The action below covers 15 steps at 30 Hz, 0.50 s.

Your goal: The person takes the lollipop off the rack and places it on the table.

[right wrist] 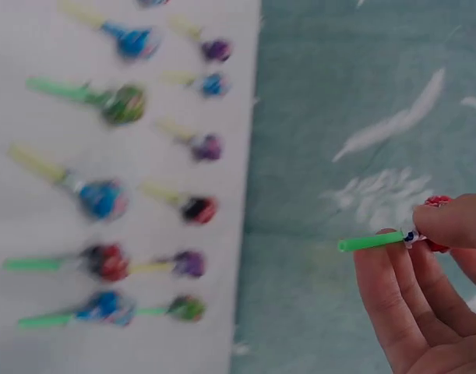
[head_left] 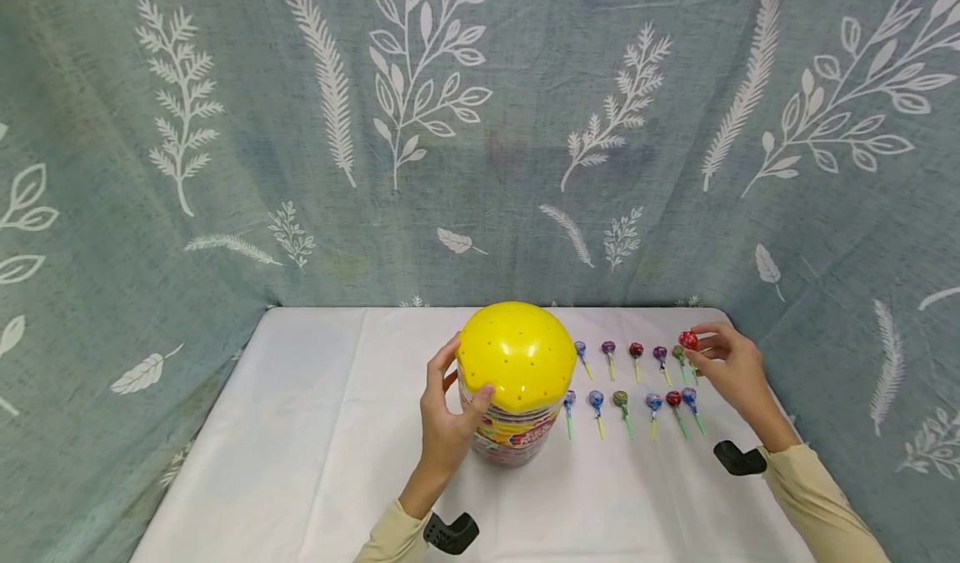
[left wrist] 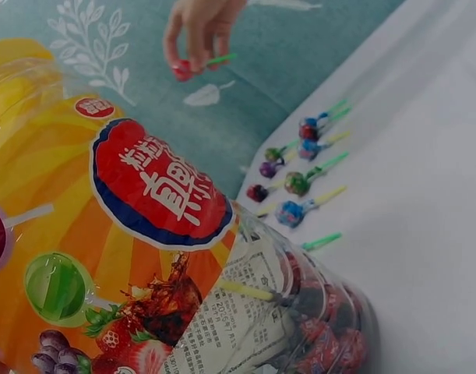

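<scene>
My right hand [head_left: 731, 369] pinches a lollipop [head_left: 687, 341] with a red wrapper, held up over the far right of the table. Its green stick [right wrist: 370, 242] points away from the fingers in the right wrist view. My left hand [head_left: 447, 417] grips the left side of a large clear candy jar [head_left: 517, 438] with a domed yellow lid [head_left: 517, 351]. The thumb lies across the front just under the lid. Red-wrapped lollipops [left wrist: 331, 347] show through the jar's lower wall in the left wrist view, behind a printed fruit label [left wrist: 163, 187].
Several lollipops lie in two rows to the right of the jar, among them a green-wrapped one [head_left: 620, 398] in the near row and a dark red one [head_left: 636, 350] in the far row. The white tablecloth [head_left: 360, 430] meets a leaf-patterned curtain [head_left: 495, 230] at the back and sides.
</scene>
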### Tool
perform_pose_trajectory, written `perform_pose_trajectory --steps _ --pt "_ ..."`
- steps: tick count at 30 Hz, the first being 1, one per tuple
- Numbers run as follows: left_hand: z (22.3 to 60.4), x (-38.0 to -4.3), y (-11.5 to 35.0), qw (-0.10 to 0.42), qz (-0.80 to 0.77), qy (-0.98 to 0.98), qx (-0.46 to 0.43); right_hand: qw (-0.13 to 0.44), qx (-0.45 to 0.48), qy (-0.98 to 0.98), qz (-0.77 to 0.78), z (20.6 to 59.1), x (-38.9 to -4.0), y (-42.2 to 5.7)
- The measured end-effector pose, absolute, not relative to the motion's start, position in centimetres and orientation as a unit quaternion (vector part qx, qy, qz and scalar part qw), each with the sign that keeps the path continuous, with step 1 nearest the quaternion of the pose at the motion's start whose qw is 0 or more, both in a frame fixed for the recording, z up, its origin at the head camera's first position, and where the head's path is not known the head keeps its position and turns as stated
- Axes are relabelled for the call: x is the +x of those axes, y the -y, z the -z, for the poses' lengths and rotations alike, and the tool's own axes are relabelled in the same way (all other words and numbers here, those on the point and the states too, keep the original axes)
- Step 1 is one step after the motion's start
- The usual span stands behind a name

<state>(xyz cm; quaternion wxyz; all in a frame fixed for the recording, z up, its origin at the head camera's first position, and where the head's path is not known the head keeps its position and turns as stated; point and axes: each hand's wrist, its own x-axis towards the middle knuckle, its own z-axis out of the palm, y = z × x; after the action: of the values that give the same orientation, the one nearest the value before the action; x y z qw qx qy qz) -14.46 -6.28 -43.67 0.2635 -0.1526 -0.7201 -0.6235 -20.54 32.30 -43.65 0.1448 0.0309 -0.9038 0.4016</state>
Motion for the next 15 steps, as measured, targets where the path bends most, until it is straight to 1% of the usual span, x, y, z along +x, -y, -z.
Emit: perform_pose_trajectory --steps 10,15 --pt "43.6 -14.5 6.5 0.262 0.619 0.724 -0.154 0.132 -0.017 0.924 -0.358 47.1 -21.3 -34.8" --pt "43.4 -14.4 6.5 0.258 0.619 0.726 -0.155 0.149 -0.052 0.921 -0.356 50.0 -22.4 -36.4"
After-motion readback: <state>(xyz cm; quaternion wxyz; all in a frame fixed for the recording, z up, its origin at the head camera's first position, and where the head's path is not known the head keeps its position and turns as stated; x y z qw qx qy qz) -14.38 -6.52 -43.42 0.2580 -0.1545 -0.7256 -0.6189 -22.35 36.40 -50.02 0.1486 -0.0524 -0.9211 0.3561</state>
